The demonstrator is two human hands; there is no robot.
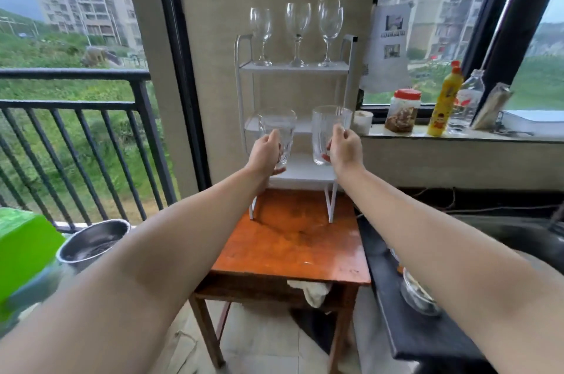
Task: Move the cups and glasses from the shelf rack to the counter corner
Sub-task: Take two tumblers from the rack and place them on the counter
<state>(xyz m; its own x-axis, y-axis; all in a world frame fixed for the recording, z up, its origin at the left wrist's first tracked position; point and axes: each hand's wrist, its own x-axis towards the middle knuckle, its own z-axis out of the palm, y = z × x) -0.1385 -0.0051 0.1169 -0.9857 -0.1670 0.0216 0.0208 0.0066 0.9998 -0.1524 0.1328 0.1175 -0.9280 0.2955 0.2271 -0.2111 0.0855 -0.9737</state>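
1. Both hands out at rack: left hand [265, 151] wrapped round patterned tumbler [279, 137], right hand [344, 150] gripping plain tumbler [327, 132].
2. Wooden table [293, 248] carries white shelf rack [295, 68] against far wall.
3. Dark counter [406, 297] right, near side.
4. Three wine glasses [298, 33] upright on top shelf.

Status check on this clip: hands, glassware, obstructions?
Left hand shut on patterned clear tumbler; right hand shut on smooth clear tumbler. Three clear wine glasses upright atop white wire shelf rack. Nothing obstructing.
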